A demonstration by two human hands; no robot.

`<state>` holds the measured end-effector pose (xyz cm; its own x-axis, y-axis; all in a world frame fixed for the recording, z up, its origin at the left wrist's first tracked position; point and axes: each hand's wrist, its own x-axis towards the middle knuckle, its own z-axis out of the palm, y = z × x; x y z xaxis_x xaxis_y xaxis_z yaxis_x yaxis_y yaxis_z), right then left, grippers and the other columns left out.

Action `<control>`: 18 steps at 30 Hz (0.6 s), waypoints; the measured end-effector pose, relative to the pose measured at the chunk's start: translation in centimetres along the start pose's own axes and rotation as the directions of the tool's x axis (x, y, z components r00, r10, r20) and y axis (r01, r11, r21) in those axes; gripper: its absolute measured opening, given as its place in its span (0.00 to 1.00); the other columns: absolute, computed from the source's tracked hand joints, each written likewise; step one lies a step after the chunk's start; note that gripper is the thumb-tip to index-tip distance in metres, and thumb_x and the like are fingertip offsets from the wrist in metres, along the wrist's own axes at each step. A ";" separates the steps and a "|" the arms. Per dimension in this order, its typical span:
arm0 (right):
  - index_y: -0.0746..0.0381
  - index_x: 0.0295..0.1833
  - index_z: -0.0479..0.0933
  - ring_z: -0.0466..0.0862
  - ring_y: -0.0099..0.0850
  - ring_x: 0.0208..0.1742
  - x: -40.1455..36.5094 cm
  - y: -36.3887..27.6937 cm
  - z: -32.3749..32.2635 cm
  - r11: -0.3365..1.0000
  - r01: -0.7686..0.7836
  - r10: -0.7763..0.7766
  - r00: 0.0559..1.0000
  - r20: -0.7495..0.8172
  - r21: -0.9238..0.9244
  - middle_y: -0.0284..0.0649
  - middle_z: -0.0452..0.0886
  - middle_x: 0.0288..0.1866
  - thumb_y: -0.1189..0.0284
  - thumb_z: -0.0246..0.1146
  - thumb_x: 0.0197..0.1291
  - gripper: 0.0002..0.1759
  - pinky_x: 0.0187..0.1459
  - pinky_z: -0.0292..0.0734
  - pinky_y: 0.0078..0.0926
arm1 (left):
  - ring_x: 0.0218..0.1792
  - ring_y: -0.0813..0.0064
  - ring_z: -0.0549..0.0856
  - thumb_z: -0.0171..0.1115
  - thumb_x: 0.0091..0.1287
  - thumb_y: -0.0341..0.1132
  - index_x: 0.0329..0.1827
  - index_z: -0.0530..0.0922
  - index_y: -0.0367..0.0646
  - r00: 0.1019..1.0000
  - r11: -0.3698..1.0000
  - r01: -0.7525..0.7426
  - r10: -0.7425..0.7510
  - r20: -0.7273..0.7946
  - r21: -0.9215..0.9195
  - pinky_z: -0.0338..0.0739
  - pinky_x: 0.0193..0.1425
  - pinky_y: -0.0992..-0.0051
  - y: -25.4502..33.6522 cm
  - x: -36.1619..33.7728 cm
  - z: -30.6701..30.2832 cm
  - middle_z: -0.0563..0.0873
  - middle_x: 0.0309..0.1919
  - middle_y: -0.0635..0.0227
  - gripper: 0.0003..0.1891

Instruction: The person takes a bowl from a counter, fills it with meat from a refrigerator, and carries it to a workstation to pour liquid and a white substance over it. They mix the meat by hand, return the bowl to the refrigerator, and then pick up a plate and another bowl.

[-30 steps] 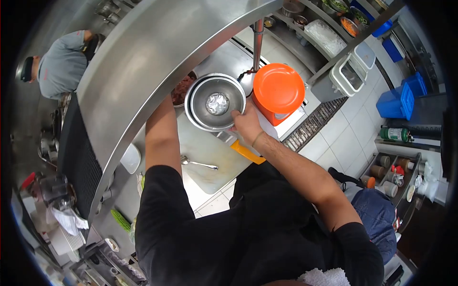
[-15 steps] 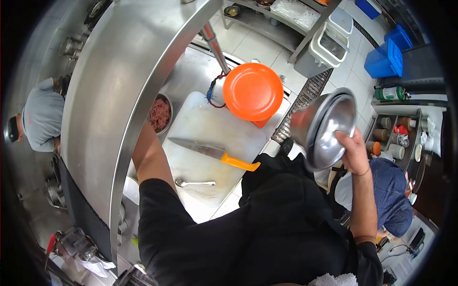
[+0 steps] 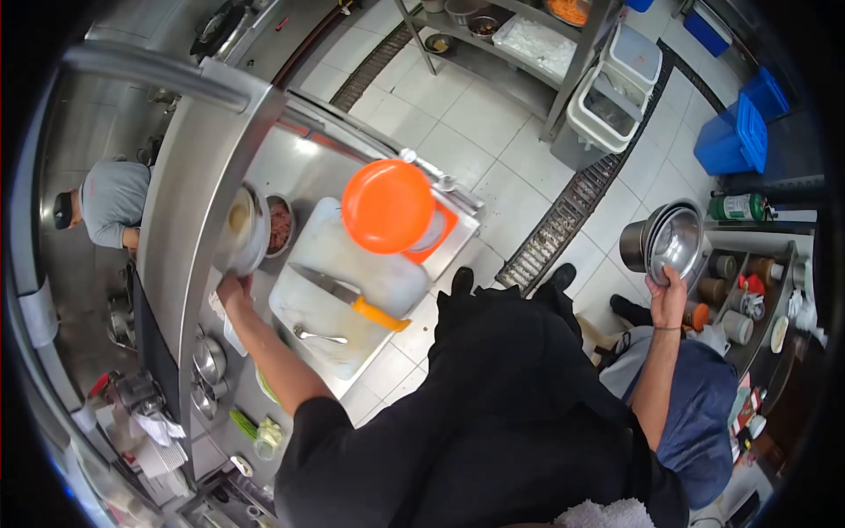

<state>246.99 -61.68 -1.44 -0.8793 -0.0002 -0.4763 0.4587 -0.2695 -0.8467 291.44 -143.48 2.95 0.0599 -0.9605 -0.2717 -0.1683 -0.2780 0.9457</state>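
Note:
My left hand (image 3: 234, 290) grips the near rim of a pale, shiny bowl (image 3: 255, 231) under the edge of the steel shelf. Just beyond it stands a metal bowl of raw minced meat (image 3: 279, 225). My right hand (image 3: 669, 297) is out to the right, closed on the rim of nested metal bowls (image 3: 678, 239). A white cutting board (image 3: 299, 304) carries a knife with a yellow handle (image 3: 380, 314) and a metal spoon (image 3: 319, 336). Past the board is an orange plate (image 3: 387, 206), raised on something partly hidden.
A steel shelf (image 3: 211, 150) runs along the left. One person (image 3: 116, 201) works beyond it; another person (image 3: 695, 396) is close by my right arm. A floor drain (image 3: 572, 211), a grey bin (image 3: 607, 110) and a rack (image 3: 493, 66) lie ahead.
My view has shifted back. My left hand has come out from under the shelf with a bowl in its grip. My right hand has carried the nested bowls farther right.

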 end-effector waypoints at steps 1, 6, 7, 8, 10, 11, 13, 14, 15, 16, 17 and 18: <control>0.61 0.67 0.72 0.88 0.32 0.48 2.3 0.2 -2.6 1.000 -0.008 0.008 1.000 -0.007 0.012 0.38 0.84 0.56 0.71 0.63 0.69 0.22 0.43 0.90 0.33 | 0.54 0.56 0.88 0.54 0.73 0.27 0.67 0.75 0.33 0.998 0.999 -0.046 0.046 -0.036 -0.011 0.91 0.50 0.63 -1.0 -3.1 -1.2 0.84 0.59 0.52 0.20; 0.64 0.67 0.71 0.88 0.35 0.50 11.2 -2.8 -11.0 0.999 -0.034 0.035 0.997 -0.071 0.027 0.44 0.83 0.56 0.73 0.60 0.68 0.22 0.44 0.92 0.36 | 0.46 0.61 0.89 0.56 0.69 0.27 0.65 0.76 0.33 0.992 0.999 -0.016 0.021 -0.125 0.047 0.89 0.43 0.66 -3.2 -21.4 -2.1 0.86 0.53 0.55 0.21; 0.66 0.67 0.70 0.88 0.38 0.50 12.7 -3.8 -11.9 1.000 -0.020 0.022 0.994 -0.107 0.014 0.46 0.82 0.57 0.74 0.59 0.68 0.23 0.46 0.92 0.38 | 0.45 0.62 0.89 0.57 0.69 0.27 0.63 0.76 0.32 0.986 0.996 0.021 -0.006 -0.167 0.086 0.89 0.42 0.66 -2.8 -25.5 -1.2 0.86 0.52 0.55 0.20; 0.66 0.67 0.70 0.88 0.38 0.50 14.2 -5.0 -12.6 0.999 -0.013 0.017 0.994 -0.111 0.033 0.46 0.82 0.57 0.74 0.59 0.68 0.23 0.46 0.92 0.39 | 0.42 0.65 0.88 0.59 0.69 0.29 0.59 0.78 0.30 0.987 0.998 0.027 -0.017 -0.158 0.059 0.88 0.40 0.67 -3.0 -28.7 -0.7 0.86 0.49 0.56 0.18; 0.66 0.67 0.70 0.88 0.39 0.50 17.0 -7.3 -14.2 0.998 0.000 0.008 0.991 -0.133 0.060 0.47 0.82 0.57 0.74 0.59 0.68 0.23 0.46 0.93 0.41 | 0.42 0.66 0.88 0.59 0.69 0.30 0.54 0.80 0.30 0.988 0.999 0.032 -0.025 -0.154 0.041 0.87 0.39 0.67 -2.4 -35.6 2.6 0.87 0.45 0.57 0.14; 0.67 0.67 0.70 0.88 0.40 0.49 18.6 -8.4 -14.7 0.998 0.021 -0.012 0.992 -0.126 0.065 0.47 0.82 0.57 0.75 0.58 0.67 0.23 0.46 0.93 0.42 | 0.43 0.65 0.88 0.59 0.69 0.30 0.55 0.79 0.31 0.991 0.996 0.041 -0.030 -0.133 0.080 0.87 0.40 0.66 -2.5 -37.7 3.6 0.87 0.46 0.57 0.15; 0.67 0.66 0.70 0.88 0.41 0.48 22.1 -10.6 -15.5 0.995 0.057 -0.046 0.992 -0.121 0.085 0.48 0.82 0.55 0.76 0.58 0.67 0.23 0.46 0.93 0.43 | 0.45 0.65 0.89 0.58 0.70 0.30 0.56 0.79 0.32 0.998 0.994 0.032 -0.027 -0.049 0.106 0.87 0.42 0.66 -2.6 -41.2 6.8 0.87 0.48 0.57 0.15; 0.67 0.66 0.71 0.88 0.41 0.48 24.0 -11.3 -15.8 0.992 0.072 -0.060 0.991 -0.122 0.101 0.49 0.83 0.54 0.76 0.58 0.66 0.22 0.45 0.93 0.43 | 0.45 0.65 0.89 0.58 0.71 0.31 0.57 0.79 0.32 1.000 0.996 0.019 -0.020 0.013 0.090 0.87 0.43 0.66 -2.3 -43.3 9.1 0.87 0.49 0.57 0.15; 0.67 0.65 0.71 0.88 0.41 0.47 25.9 -12.1 -15.8 0.992 0.067 -0.052 0.989 -0.135 0.106 0.49 0.83 0.53 0.76 0.58 0.66 0.22 0.44 0.93 0.43 | 0.46 0.65 0.89 0.58 0.71 0.31 0.58 0.78 0.33 0.997 0.998 0.005 -0.011 0.080 0.069 0.87 0.44 0.66 -1.9 -45.2 11.8 0.87 0.50 0.57 0.16; 0.67 0.64 0.71 0.88 0.41 0.46 27.7 -13.0 -15.7 0.991 0.073 -0.055 0.987 -0.149 0.114 0.49 0.83 0.52 0.76 0.58 0.65 0.22 0.44 0.93 0.43 | 0.46 0.65 0.89 0.57 0.72 0.31 0.59 0.78 0.33 0.992 0.997 0.005 -0.014 0.128 0.074 0.87 0.45 0.66 -1.8 -46.7 15.1 0.87 0.51 0.57 0.16; 0.67 0.64 0.72 0.88 0.41 0.45 29.2 -13.8 -15.5 0.986 0.090 -0.071 0.988 -0.134 0.140 0.49 0.83 0.51 0.76 0.58 0.65 0.22 0.42 0.93 0.43 | 0.47 0.65 0.89 0.57 0.72 0.31 0.60 0.78 0.33 0.984 0.997 0.004 -0.017 0.178 0.072 0.87 0.46 0.66 -1.7 -48.2 18.7 0.87 0.51 0.57 0.16; 0.67 0.63 0.72 0.88 0.41 0.45 31.2 -14.6 -14.9 0.980 0.110 -0.091 0.989 -0.115 0.166 0.49 0.84 0.51 0.76 0.58 0.64 0.21 0.41 0.93 0.42 | 0.47 0.65 0.90 0.57 0.73 0.31 0.61 0.77 0.34 0.974 0.998 0.001 -0.016 0.226 0.065 0.87 0.47 0.66 -1.7 -49.8 22.5 0.87 0.52 0.57 0.16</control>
<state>214.77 -43.38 -7.44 -0.8968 0.1355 -0.4212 0.3317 -0.4241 -0.8427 266.56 -95.46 10.84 -0.1615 -0.9335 -0.3201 -0.2321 -0.2793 0.9317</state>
